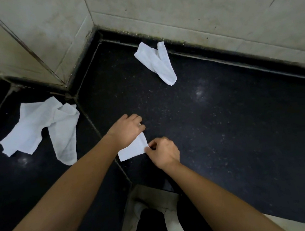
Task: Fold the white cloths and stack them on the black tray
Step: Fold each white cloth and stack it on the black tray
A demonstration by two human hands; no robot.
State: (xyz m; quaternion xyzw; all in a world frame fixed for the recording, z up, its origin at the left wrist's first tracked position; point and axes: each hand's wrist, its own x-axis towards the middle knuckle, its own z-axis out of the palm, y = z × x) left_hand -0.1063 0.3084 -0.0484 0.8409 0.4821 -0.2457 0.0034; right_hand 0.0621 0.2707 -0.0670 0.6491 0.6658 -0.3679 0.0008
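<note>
Black counter, both hands pinching small folded cloth

Corner of a black speckled stone counter. Its slabs meet along a dark seam and are edged by a raised black lip beneath pale, marbled wall tiles with grimy grout. Pale floor tiles, apparently at a lower level, show at bottom centre. Lighting is dim and even.
</note>
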